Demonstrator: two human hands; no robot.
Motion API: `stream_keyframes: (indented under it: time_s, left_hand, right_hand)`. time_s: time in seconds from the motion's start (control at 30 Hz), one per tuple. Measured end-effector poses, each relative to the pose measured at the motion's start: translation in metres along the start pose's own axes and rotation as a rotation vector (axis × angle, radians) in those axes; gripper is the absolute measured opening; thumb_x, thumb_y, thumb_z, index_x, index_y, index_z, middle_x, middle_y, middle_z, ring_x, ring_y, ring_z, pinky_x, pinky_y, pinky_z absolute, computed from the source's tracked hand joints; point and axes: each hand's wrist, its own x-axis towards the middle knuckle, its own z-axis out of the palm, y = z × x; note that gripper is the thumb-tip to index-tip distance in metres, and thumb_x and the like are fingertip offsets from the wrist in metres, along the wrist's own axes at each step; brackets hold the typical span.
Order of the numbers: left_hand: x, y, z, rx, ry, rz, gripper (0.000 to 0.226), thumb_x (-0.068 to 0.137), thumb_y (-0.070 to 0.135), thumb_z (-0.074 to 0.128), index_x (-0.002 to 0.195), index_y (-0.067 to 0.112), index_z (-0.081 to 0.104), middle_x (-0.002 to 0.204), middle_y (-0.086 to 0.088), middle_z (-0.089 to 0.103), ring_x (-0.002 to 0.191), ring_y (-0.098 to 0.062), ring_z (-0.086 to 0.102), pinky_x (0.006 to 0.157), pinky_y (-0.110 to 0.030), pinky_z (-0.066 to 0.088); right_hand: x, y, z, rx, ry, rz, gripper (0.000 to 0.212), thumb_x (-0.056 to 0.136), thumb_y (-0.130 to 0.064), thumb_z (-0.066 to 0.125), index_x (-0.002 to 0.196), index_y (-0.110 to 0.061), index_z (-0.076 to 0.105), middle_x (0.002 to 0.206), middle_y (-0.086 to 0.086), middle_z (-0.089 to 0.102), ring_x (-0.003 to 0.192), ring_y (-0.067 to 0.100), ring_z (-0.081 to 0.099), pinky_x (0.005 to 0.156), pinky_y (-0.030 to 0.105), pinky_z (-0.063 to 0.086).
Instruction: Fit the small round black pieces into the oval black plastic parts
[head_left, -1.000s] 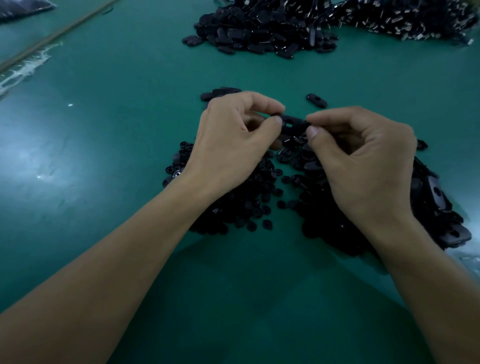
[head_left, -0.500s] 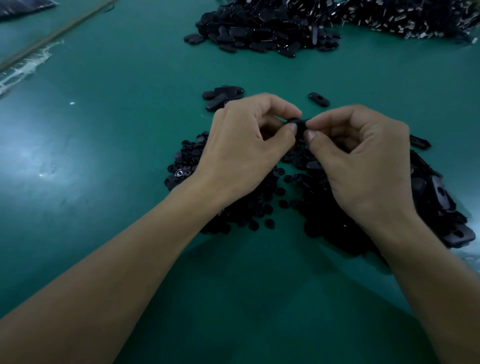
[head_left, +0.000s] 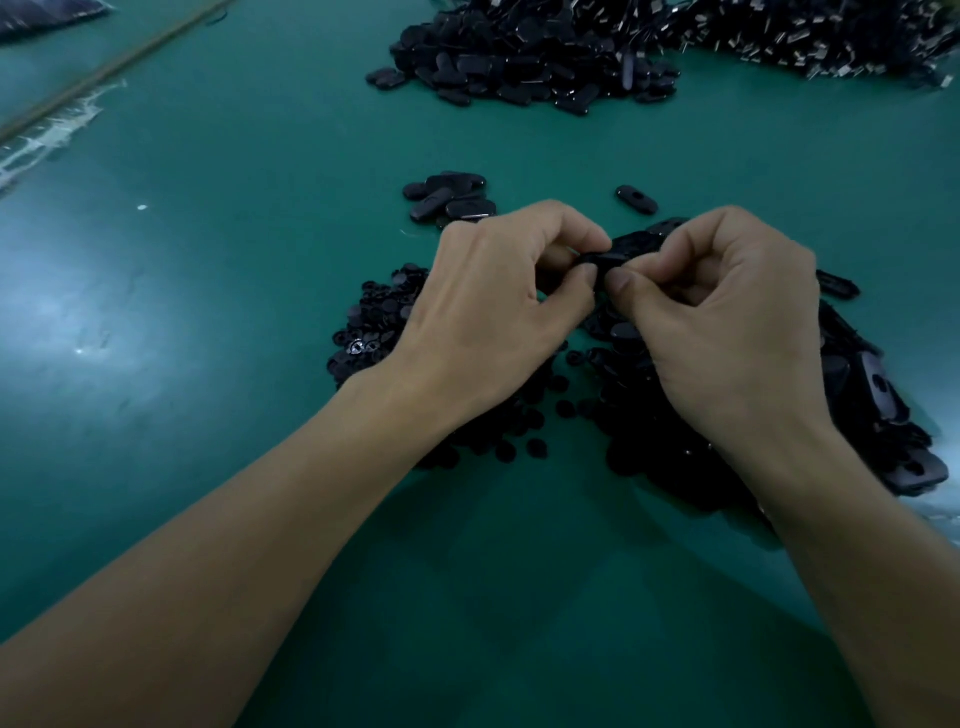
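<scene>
My left hand (head_left: 493, 312) and my right hand (head_left: 727, 322) meet above the table, and both pinch one oval black plastic part (head_left: 621, 249) between thumb and forefinger. Whether a small round piece sits in it is hidden by my fingertips. Under my left hand lies a heap of small round black pieces (head_left: 374, 327). Under my right hand lies a heap of oval black parts (head_left: 872, 395).
The green table (head_left: 234, 286) carries a few oval parts (head_left: 449, 200) just beyond my left hand and a single one (head_left: 636, 199) beside them. A large pile of black parts (head_left: 524, 57) and metal-pinned pieces (head_left: 810, 36) fills the far edge.
Both hands have stayed together on the oval part; my fingertips have shifted a little on it, and the part now shows more above my right forefinger.
</scene>
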Motion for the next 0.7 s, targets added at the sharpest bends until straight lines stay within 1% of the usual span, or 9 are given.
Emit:
stream_keyframes:
  time_s: [0.1, 0.17, 0.23, 0.27, 0.33, 0.43, 0.57, 0.7]
  left_hand:
    - [-0.0003, 0.0009, -0.0009, 0.032, 0.014, 0.040, 0.018, 0.092, 0.013, 0.068, 0.108, 0.016, 0.075, 0.089, 0.010, 0.075, 0.083, 0.001, 0.069, 0.072, -0.013, 0.054]
    - [0.0001, 0.0019, -0.0013, 0.032, 0.029, 0.049, 0.018, 0.092, 0.012, 0.068, 0.108, 0.015, 0.075, 0.089, 0.010, 0.075, 0.085, 0.002, 0.069, 0.073, -0.013, 0.054]
    - [0.0006, 0.0029, -0.0014, 0.011, 0.065, 0.042, 0.017, 0.091, 0.013, 0.069, 0.107, 0.016, 0.075, 0.089, 0.010, 0.076, 0.084, 0.003, 0.070, 0.075, -0.016, 0.055]
    - [0.0007, 0.0033, -0.0012, 0.000, 0.080, 0.036, 0.017, 0.090, 0.013, 0.069, 0.106, 0.016, 0.076, 0.089, 0.011, 0.076, 0.083, 0.003, 0.070, 0.075, -0.018, 0.056]
    - [0.0005, 0.0040, -0.0004, -0.004, 0.087, 0.033, 0.017, 0.090, 0.012, 0.070, 0.106, 0.016, 0.076, 0.088, 0.011, 0.075, 0.083, 0.003, 0.070, 0.075, -0.018, 0.056]
    - [0.0000, 0.0039, 0.0012, 0.005, 0.070, 0.040, 0.017, 0.091, 0.010, 0.069, 0.107, 0.013, 0.075, 0.087, 0.010, 0.073, 0.084, 0.002, 0.069, 0.074, -0.015, 0.055]
    - [-0.0008, 0.0045, 0.0019, 0.009, 0.053, 0.046, 0.018, 0.091, 0.010, 0.069, 0.107, 0.013, 0.075, 0.086, 0.011, 0.073, 0.081, 0.000, 0.068, 0.074, -0.015, 0.054]
    - [-0.0017, 0.0051, 0.0020, 0.019, 0.074, 0.058, 0.017, 0.087, 0.009, 0.071, 0.103, 0.012, 0.075, 0.078, 0.016, 0.068, 0.075, -0.005, 0.068, 0.069, -0.015, 0.054]
  right_hand:
    - [0.0003, -0.0006, 0.0000, 0.010, 0.006, 0.012, 0.030, 0.079, -0.021, 0.077, 0.069, -0.034, 0.051, 0.079, -0.003, 0.072, 0.075, 0.019, 0.071, 0.070, 0.046, 0.060]
    - [0.0004, -0.0012, 0.0007, 0.044, 0.014, 0.025, 0.030, 0.078, -0.022, 0.075, 0.068, -0.034, 0.049, 0.078, -0.001, 0.072, 0.075, 0.022, 0.071, 0.070, 0.048, 0.059]
    - [0.0004, -0.0024, 0.0017, 0.070, 0.024, 0.019, 0.029, 0.079, -0.023, 0.072, 0.068, -0.035, 0.047, 0.077, -0.001, 0.070, 0.073, 0.025, 0.069, 0.070, 0.050, 0.058]
    - [0.0000, -0.0031, 0.0025, 0.063, 0.028, 0.006, 0.029, 0.080, -0.023, 0.071, 0.069, -0.035, 0.047, 0.077, -0.002, 0.070, 0.072, 0.024, 0.068, 0.068, 0.049, 0.058]
    - [-0.0017, -0.0037, 0.0036, 0.025, 0.035, -0.033, 0.030, 0.082, -0.020, 0.070, 0.070, -0.034, 0.046, 0.076, -0.005, 0.069, 0.070, 0.018, 0.067, 0.066, 0.043, 0.058]
    - [-0.0021, -0.0031, 0.0027, -0.046, 0.049, -0.091, 0.035, 0.084, -0.016, 0.073, 0.069, -0.035, 0.046, 0.076, -0.010, 0.068, 0.070, 0.012, 0.067, 0.064, 0.035, 0.057]
    - [0.0005, 0.0015, -0.0007, -0.006, 0.039, -0.056, 0.036, 0.084, -0.013, 0.077, 0.068, -0.030, 0.048, 0.076, -0.011, 0.070, 0.075, 0.005, 0.071, 0.072, 0.036, 0.061]
    - [-0.0010, 0.0025, 0.0004, 0.035, 0.054, -0.041, 0.039, 0.083, -0.009, 0.078, 0.066, -0.025, 0.048, 0.073, -0.008, 0.072, 0.076, 0.002, 0.073, 0.073, 0.033, 0.061]
